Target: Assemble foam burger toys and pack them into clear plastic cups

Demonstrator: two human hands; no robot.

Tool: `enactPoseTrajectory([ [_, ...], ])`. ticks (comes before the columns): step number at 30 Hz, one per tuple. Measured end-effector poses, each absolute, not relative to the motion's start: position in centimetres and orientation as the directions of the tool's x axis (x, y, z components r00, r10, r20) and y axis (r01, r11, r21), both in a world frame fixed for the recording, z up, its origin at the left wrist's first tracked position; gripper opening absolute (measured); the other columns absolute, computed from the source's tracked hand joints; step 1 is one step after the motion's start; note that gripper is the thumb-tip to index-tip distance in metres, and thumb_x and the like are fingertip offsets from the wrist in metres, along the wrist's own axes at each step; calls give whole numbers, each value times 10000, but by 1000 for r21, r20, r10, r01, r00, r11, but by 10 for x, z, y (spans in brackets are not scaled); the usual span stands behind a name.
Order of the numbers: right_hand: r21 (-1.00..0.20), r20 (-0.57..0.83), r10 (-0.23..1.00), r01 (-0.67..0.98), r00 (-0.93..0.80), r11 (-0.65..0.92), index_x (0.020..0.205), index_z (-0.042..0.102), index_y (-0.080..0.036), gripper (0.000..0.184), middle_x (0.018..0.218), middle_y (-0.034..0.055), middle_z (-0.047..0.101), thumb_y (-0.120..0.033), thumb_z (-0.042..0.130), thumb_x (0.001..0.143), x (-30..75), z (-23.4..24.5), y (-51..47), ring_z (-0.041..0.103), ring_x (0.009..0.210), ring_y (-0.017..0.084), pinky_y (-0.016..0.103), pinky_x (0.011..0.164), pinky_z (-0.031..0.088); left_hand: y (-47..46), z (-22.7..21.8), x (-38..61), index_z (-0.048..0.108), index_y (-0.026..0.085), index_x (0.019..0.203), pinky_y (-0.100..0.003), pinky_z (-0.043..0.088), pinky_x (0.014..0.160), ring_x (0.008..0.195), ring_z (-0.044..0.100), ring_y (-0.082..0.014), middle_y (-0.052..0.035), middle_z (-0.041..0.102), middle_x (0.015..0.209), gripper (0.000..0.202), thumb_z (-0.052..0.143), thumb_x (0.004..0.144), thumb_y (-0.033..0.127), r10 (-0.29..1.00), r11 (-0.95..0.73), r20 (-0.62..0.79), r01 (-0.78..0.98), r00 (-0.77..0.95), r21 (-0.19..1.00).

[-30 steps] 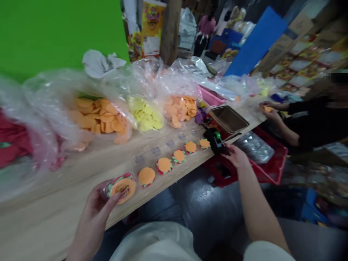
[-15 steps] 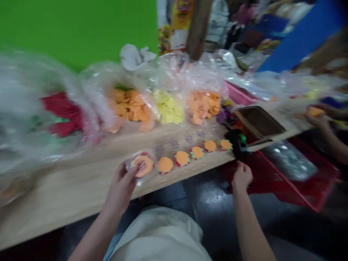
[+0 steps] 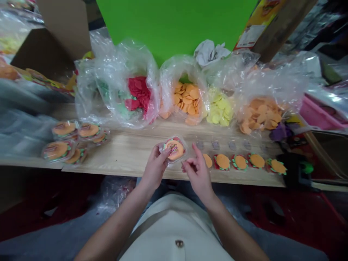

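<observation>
1. Clear plastic packs [image 3: 63,129], each with a burger-shaped felt piece inside, lie in a loose group at the left end of a pale wooden table [image 3: 130,152].
2. Along the table's back edge, four open clear plastic bags stand side by side, left to right: a bag of red and green felt [image 3: 138,96], a bag of orange felt discs [image 3: 187,103], a bag of yellow felt discs [image 3: 219,110] and a bag of paler orange discs [image 3: 261,116].
3. The left hand [image 3: 154,168] grips a single clear pack [image 3: 174,149] between thumb and fingers, raised just above the table's front edge, with a felt burger visible inside.
4. The right hand [image 3: 197,174] is apart from the left, fingers spread and open, just beside that pack but not clearly touching it.
5. To the right, a row of felt burgers [image 3: 239,162] lies flat on the wood, the nearest one partly hidden by the right hand. A line of small clear squares [image 3: 224,145] sits behind them.
6. At the row's right end sits a black dispenser with a green part [image 3: 295,168], and a pink tray [image 3: 323,112] shows beyond it.
</observation>
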State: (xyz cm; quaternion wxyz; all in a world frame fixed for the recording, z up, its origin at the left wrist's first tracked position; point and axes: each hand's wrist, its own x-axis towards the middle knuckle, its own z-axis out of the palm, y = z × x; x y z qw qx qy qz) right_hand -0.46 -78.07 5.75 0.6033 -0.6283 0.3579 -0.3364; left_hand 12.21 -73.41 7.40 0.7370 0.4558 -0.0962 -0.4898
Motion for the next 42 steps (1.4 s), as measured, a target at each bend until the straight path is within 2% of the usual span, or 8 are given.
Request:
enactPoseTrajectory([
  [7, -993, -93, -891, -104, 445, 52, 1317, 275, -248, 563, 704, -18, 526, -304, 516, 811, 15, 49, -771, 522, 641, 139, 288, 612, 463, -728, 73, 130, 530, 189, 969, -265, 468, 765, 874, 595, -140, -33, 615, 1017, 283, 650, 720, 253, -804, 104, -301, 620, 512, 778],
  [12, -958, 32, -907, -244, 420, -147, 1290, 348, -224, 676, 1033, 79, 555, -334, 654, 697, 9, 43, -771, 529, 927, 207, 358, 768, 465, -728, 69, 139, 513, 175, 958, -269, 481, 712, 817, 602, -141, -43, 613, 970, 282, 640, 729, 280, -780, 84, -358, 653, 514, 753],
  [16, -853, 174, -917, -410, 358, -322, 890, 621, -199, 188, 863, 50, 609, -323, 598, 751, -8, 59, -771, 543, 800, 183, 344, 737, 448, -728, 70, 145, 509, 178, 954, -274, 480, 737, 853, 590, -139, -34, 602, 984, 302, 657, 710, 276, -747, 103, -312, 566, 587, 818],
  [18, -883, 94, -912, -390, 399, -261, 789, 648, -197, 161, 749, 33, 626, -322, 547, 792, -7, 66, -770, 554, 710, 161, 311, 685, 451, -728, 72, 145, 508, 178, 945, -281, 475, 766, 871, 583, -137, -28, 598, 990, 306, 665, 700, 274, -737, 123, -275, 523, 617, 844],
  [22, -970, -223, -833, -200, 506, 139, 808, 670, -172, 237, 692, 31, 646, -375, 551, 780, 15, 66, -771, 573, 640, 153, 278, 593, 466, -726, 75, 143, 511, 179, 962, -301, 462, 805, 899, 573, -146, -33, 597, 999, 314, 656, 706, 289, -751, 105, -260, 499, 607, 860],
  [27, -920, -260, -747, 79, 613, 385, 769, 643, -165, 206, 685, 18, 633, -365, 594, 763, 35, 58, -776, 558, 643, 131, 271, 639, 464, -718, 78, 149, 508, 186, 991, -269, 458, 782, 865, 569, -132, -22, 598, 969, 314, 644, 725, 280, -774, 86, -219, 441, 594, 893],
  [37, -944, -256, -646, -42, 719, 327, 780, 624, -169, 266, 688, 24, 625, -431, 584, 761, 95, 19, -743, 554, 660, 143, 273, 675, 445, -671, 72, 200, 492, 158, 1118, -347, 477, 813, 948, 585, -218, -117, 586, 1099, 460, 633, 731, 362, -752, 134, -219, 469, 622, 873],
  [42, -950, -273, -443, -167, 854, 263, 1003, 603, -185, 357, 924, 61, 642, -425, 602, 739, 116, 25, -744, 585, 843, 181, 316, 770, 462, -663, 46, 233, 436, 161, 1137, -325, 499, 757, 890, 619, -191, -121, 608, 1061, 475, 560, 767, 431, -519, 20, -318, 383, 793, 923],
])
